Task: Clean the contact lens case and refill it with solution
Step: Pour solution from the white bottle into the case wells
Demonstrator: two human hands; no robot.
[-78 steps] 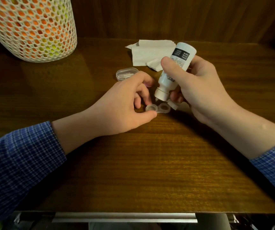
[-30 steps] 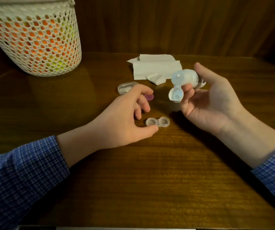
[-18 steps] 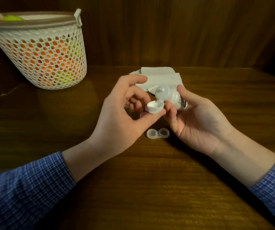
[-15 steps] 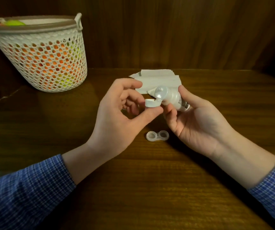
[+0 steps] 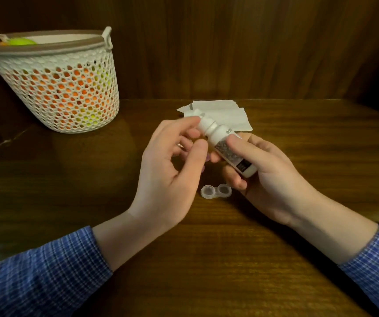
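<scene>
Our right hand [image 5: 266, 170] is raised above the table, palm turned up and inward, thumb across the top and fingers curled beneath in a grip. Our left hand [image 5: 172, 170] is lifted beside it, forefinger and thumb bent toward each other at the tips. Both forearms angle inward in blue checked sleeves [image 5: 42, 275].

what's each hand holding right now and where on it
The right hand grips the solution bottle around its labelled body. The left hand has its fingertips at the bottle's cap end; whether it pinches the cap cannot be told.
</scene>
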